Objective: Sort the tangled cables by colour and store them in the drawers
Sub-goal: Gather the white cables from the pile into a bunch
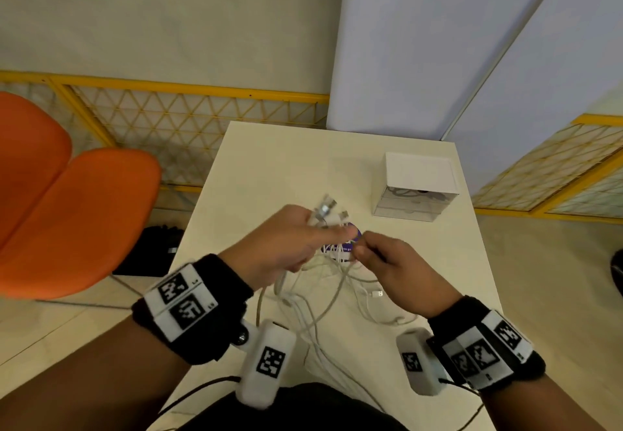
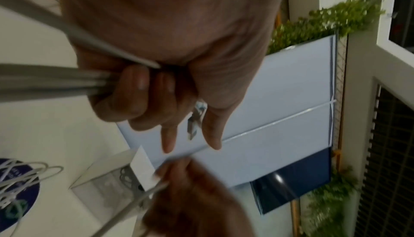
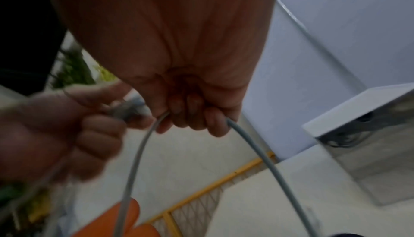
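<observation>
A tangle of white cables (image 1: 323, 292) lies on the white table (image 1: 256, 167) in front of me, partly lifted. My left hand (image 1: 296, 238) grips a bunch of the white cables (image 2: 56, 79), and their metal plugs (image 1: 325, 210) stick out above its fingers. My right hand (image 1: 374, 255) is curled round a single white cable (image 3: 253, 145), which loops down from both sides of the fist. The two hands are close together above the tangle. A clear drawer unit (image 1: 416, 191) with a white top stands at the table's back right, with dark cables in its top drawer.
A round purple sticker (image 1: 350, 233) lies on the table under the cables. An orange chair (image 1: 67, 215) stands to the left, beside a black bag (image 1: 151, 252) on the floor. A yellow mesh fence (image 1: 188, 110) and a pale blue panel (image 1: 421, 43) close off the far side.
</observation>
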`<act>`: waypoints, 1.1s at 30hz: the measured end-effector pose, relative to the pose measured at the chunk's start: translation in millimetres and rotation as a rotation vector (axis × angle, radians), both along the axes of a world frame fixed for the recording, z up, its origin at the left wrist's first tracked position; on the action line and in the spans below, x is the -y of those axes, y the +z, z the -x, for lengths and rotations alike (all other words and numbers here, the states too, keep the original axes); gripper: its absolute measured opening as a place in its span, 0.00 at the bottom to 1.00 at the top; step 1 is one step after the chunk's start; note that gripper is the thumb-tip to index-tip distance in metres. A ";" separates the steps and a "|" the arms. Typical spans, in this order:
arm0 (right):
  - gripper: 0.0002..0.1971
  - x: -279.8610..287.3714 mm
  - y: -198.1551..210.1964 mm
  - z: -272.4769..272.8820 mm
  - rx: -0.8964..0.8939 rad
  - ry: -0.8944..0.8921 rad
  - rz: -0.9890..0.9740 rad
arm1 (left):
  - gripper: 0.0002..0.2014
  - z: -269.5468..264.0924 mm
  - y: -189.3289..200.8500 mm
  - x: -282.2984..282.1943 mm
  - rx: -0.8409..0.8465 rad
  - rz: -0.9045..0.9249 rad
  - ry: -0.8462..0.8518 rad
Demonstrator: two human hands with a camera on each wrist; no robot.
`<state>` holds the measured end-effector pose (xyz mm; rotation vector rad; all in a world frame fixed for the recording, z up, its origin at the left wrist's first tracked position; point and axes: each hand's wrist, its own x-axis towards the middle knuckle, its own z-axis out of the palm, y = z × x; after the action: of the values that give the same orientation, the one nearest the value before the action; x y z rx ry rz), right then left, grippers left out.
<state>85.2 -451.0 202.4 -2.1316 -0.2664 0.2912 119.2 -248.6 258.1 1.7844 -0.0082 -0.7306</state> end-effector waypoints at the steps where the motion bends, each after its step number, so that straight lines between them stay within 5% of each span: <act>1: 0.09 -5.1 9.8 -1.2 0.022 0.002 -0.064 | 0.19 3.0 -3.0 5.0 -0.008 -0.024 -0.051; 8: 0.04 -4.7 20.7 -6.0 -0.022 -0.035 -0.440 | 0.19 5.9 4.7 8.8 0.032 0.033 -0.096; 16: 0.13 19.4 -50.7 -15.1 0.026 -0.078 -0.171 | 0.20 -0.3 31.2 -16.4 0.072 0.405 0.069; 27: 0.09 8.7 -101.3 -35.3 0.237 -0.105 0.136 | 0.19 17.1 60.1 -29.3 0.034 0.691 0.036; 33: 0.09 13.0 -112.6 -39.3 0.182 -0.050 0.166 | 0.17 20.8 74.0 -43.4 0.027 0.838 -0.099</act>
<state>124.5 -464.0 89.9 -2.3286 -0.3032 0.0921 98.4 -205.2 332.1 0.9938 -0.3703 -0.6403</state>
